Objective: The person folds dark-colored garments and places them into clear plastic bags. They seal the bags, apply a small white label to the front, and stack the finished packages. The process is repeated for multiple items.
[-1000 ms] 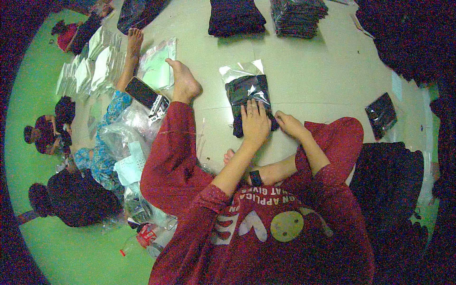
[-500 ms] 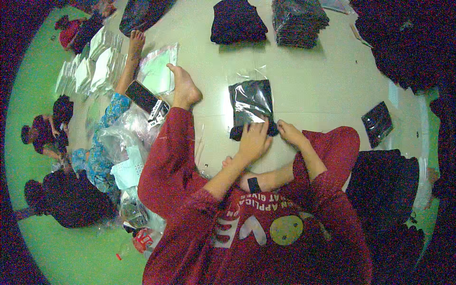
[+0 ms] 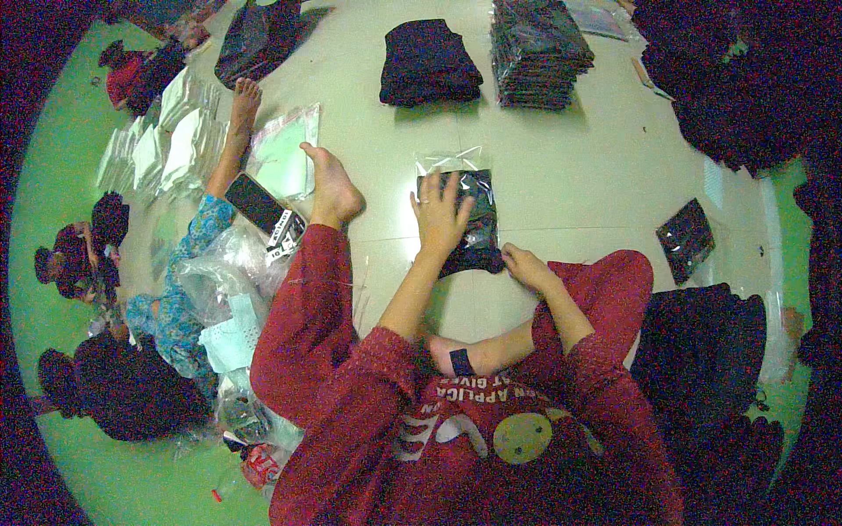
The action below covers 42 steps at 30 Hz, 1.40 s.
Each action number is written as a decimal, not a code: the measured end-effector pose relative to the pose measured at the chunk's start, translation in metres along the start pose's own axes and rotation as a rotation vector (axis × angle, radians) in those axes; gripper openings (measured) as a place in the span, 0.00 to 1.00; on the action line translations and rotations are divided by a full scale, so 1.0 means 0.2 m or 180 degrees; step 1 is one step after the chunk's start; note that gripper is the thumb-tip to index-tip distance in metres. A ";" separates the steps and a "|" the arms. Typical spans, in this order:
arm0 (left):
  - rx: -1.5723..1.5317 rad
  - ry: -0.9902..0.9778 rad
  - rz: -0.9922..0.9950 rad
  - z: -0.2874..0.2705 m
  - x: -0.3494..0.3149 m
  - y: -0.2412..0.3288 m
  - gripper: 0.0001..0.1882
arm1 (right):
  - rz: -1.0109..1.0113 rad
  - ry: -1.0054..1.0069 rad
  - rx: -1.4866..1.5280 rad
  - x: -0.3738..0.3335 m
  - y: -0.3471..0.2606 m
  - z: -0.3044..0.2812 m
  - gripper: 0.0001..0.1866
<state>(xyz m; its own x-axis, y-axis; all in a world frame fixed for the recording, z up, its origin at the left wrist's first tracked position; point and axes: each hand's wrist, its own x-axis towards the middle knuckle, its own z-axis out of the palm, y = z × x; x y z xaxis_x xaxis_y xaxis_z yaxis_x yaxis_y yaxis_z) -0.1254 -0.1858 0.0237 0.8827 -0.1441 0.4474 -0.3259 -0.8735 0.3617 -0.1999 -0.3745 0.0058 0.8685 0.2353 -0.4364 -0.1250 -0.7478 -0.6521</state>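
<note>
A folded black garment in a clear plastic bag lies on the floor in front of me, the bag's transparent end at the far side. Flat on top of it rests my left hand, fingers spread, a ring on one of them. At the near right corner, my right hand has its fingers closed in a pinch on the edge of the bagged garment. A little black cloth sticks out at the near end, so the bag does not seem to cover it fully.
Ahead stand a folded black garment pile and a stack of bagged garments. One bagged garment lies right, near black cloth. Left are a phone, clear plastic bags, white stacks and other people.
My left hand has slid from the near end of the bagged garment to its far part, fingers now spread. My right hand stays at the near right corner.
</note>
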 end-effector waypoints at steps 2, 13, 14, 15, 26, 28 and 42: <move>-0.0421 -0.0067 -0.0799 -0.10 -0.07 -0.10 0.26 | 0.0044 -0.0064 0.0026 0.00 0.00 0.00 0.11; -0.2884 -0.1382 -0.2179 -0.15 -0.30 -0.28 0.17 | -0.0182 0.0289 -0.0168 0.00 0.05 0.03 0.10; -0.2428 -0.1375 -0.2395 -0.14 -0.31 -0.26 0.17 | -0.0277 0.0278 -0.0076 0.00 0.05 0.03 0.10; -0.2428 -0.1270 -0.2540 -0.16 -0.34 -0.25 0.17 | -0.0200 0.0167 -0.0043 0.00 0.05 0.03 0.10; -0.3181 -0.2056 -0.3156 -0.27 -0.38 -0.24 0.09 | -0.0205 0.0234 -0.0179 0.02 0.07 0.05 0.10; -0.3307 -0.1806 -0.3441 -0.26 -0.39 -0.22 0.07 | -0.0275 0.0254 -0.0161 0.03 0.07 0.05 0.10; -0.1019 -0.2305 -0.2172 -0.30 -0.39 -0.24 0.12 | -0.0509 0.0341 -0.0179 -0.03 0.04 0.02 0.13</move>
<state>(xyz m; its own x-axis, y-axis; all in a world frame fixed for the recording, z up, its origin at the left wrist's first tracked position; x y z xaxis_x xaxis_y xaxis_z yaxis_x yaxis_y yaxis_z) -0.1990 -0.1039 0.0200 0.8704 -0.0031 -0.4924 0.3370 -0.7254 0.6002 -0.2072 -0.3792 0.0003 0.9215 0.2887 -0.2597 0.0429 -0.7404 -0.6707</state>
